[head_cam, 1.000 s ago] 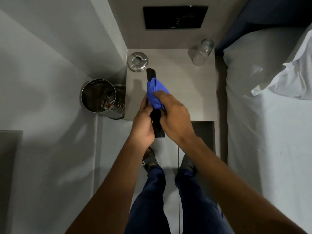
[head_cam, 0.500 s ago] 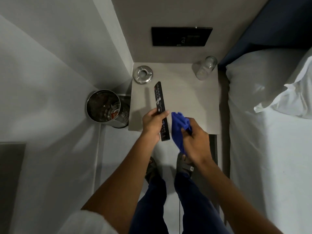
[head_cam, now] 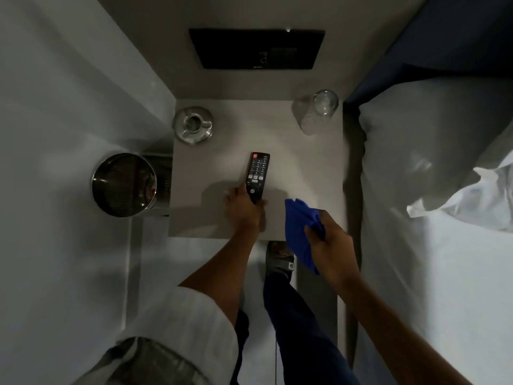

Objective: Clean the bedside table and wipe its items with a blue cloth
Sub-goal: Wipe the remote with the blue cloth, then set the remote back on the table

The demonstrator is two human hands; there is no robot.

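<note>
The light grey bedside table (head_cam: 305, 168) stands between the wall and the bed. A black remote control (head_cam: 257, 173) lies buttons up over its middle, and my left hand (head_cam: 243, 208) grips its near end. My right hand (head_cam: 330, 240) is closed on a bunched blue cloth (head_cam: 299, 232), which hangs over the table's front right edge, apart from the remote. A metal ashtray (head_cam: 193, 125) sits at the back left corner. A clear drinking glass (head_cam: 319, 109) stands at the back right corner.
A shiny metal waste bin (head_cam: 123, 184) stands on the floor left of the table. The bed with a white sheet (head_cam: 433, 245) and pillow runs along the right. A black panel (head_cam: 256, 48) is set in the wall behind the table. My feet are below the table's front edge.
The cloth came off the remote as my right hand pulled it away to the right. My left hand carried the remote forward and lowered it, buttons up, onto the table's middle.
</note>
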